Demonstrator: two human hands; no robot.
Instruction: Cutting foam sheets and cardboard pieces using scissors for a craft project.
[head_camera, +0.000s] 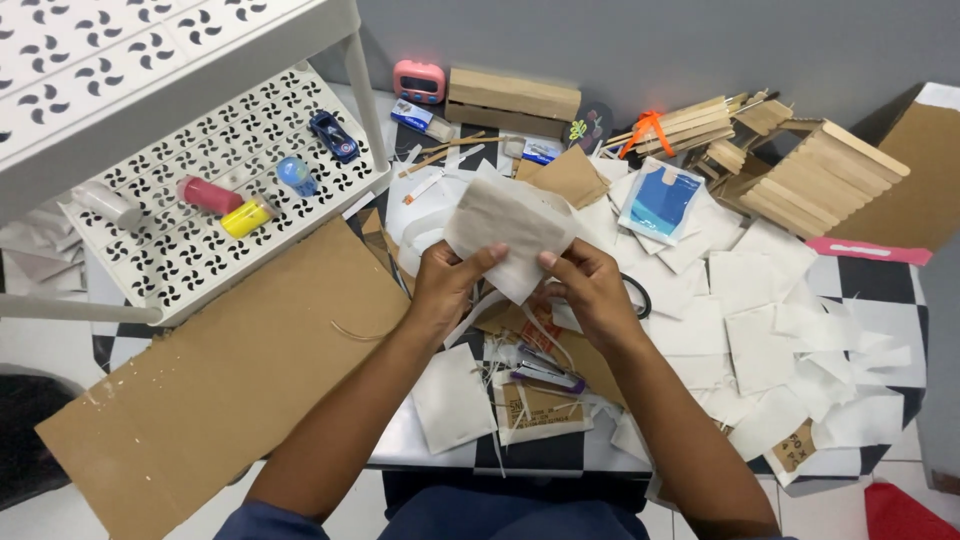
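Both my hands hold one pale paper piece (505, 222) up over the middle of a black-and-white checkered table (880, 282). My left hand (447, 283) pinches its lower left edge. My right hand (590, 285) pinches its lower right edge. The sheet is tilted, with its upper left part toward the back. Under my hands lie cardboard scraps, paper strips and a purple-handled tool (545, 378). A black ring-shaped handle (640, 297) peeks out beside my right hand.
A big cardboard sheet (230, 380) lies at the left. A white perforated cart shelf (215, 190) holds a toy car, small bottles and a roll. Many cut paper squares (765, 330) cover the right. Wooden stick structures (800, 170), a wooden block and a pink timer (419, 81) stand at the back.
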